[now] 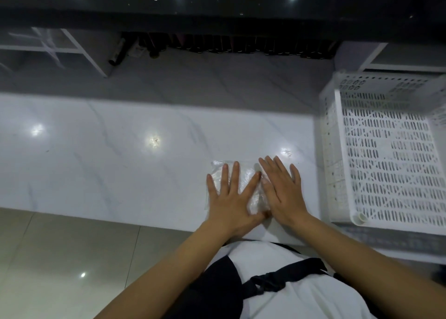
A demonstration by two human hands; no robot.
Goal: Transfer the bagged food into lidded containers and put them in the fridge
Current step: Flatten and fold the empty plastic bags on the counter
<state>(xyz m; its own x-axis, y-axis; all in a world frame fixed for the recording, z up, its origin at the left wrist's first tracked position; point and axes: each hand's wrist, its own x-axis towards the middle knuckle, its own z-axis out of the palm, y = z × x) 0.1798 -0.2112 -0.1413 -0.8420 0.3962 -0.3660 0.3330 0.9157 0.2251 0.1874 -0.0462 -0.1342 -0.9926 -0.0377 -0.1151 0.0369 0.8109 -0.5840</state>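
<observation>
Clear bag [243,181], flattened on the white counter [120,149] near its front edge, partly hidden under spread palms

2 bare forearms are seen, with no sleeves, watch or rings visible. The left hand [231,198] and right hand [281,190] are ungloved. A white short-sleeved top [277,301] is worn on the torso. A black fabric apron [217,287] is fastened over it by a knotted black strap [282,279].

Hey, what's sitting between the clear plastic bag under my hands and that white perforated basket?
Nothing: the head view shows only bare white countertop between the clear bag and the basket.
</observation>
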